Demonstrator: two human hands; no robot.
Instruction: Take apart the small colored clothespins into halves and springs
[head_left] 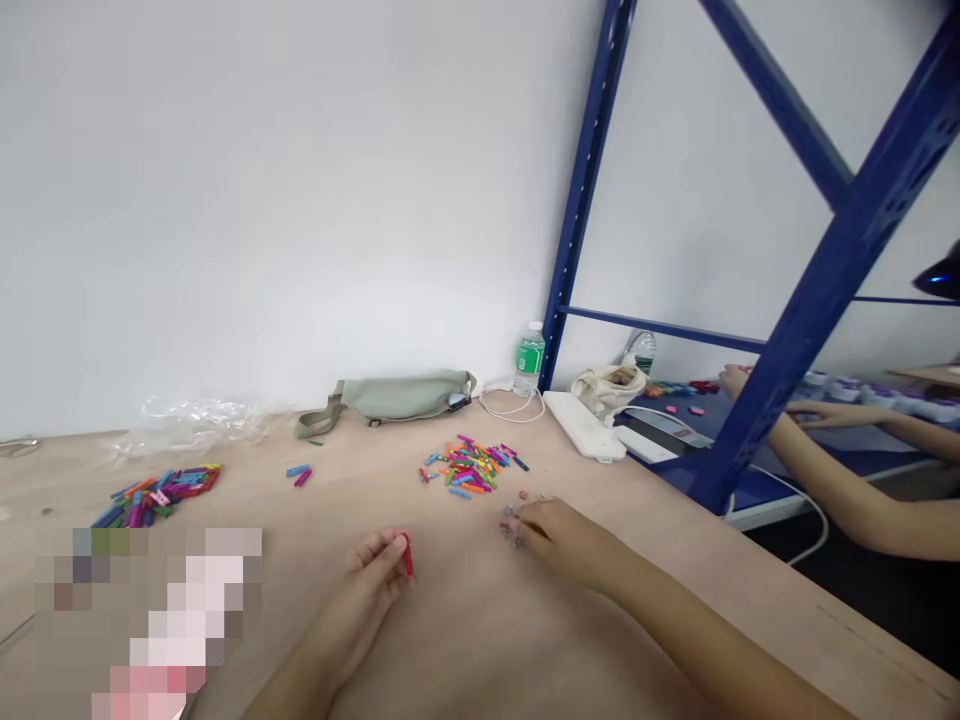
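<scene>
A red clothespin piece (407, 556) is pinched between the thumb and fingers of my left hand (375, 575), a little above the wooden table (450, 640). My right hand (559, 535) reaches down to the tabletop, its fingertips at a small cluster of shiny metal bits (512, 527) that look like clothespin springs. Whether its fingers grip one of them is hidden. Just beyond both hands lies a loose heap of coloured clothespin pieces (472, 467). A couple of blue and purple pieces (300, 474) lie apart, left of that heap.
Another coloured pile (161, 493) and clear plastic wrap (195, 425) lie on the left. A grey-green pouch (409, 395), a water bottle (529, 360) and a white power strip (581, 425) stand along the back. Blue rack posts (817, 250) rise at right, with another person's arms (847, 480) beyond.
</scene>
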